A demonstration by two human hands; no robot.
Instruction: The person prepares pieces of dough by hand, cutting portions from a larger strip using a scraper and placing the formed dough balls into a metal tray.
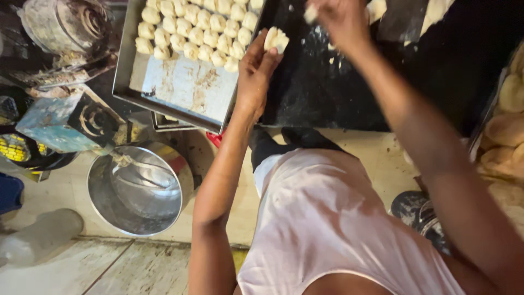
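My left hand [255, 71] holds a small pale dough piece [276, 39] at its fingertips, right beside the edge of a metal baking tray [185, 87]. Several rows of similar dough pieces [196, 27] fill the far part of that tray; its near part is bare and smeared. My right hand [341, 19] is farther off over the dark floured worktop [327, 82], fingers closed on another bit of dough [311, 12] at the frame's top edge.
A steel mixing bowl [139, 188] sits on the floor at lower left, with a mixer body [68, 123] above it. Flat dough rounds [505, 125] are stacked at the right edge. A plastic bottle [41, 235] lies on the floor.
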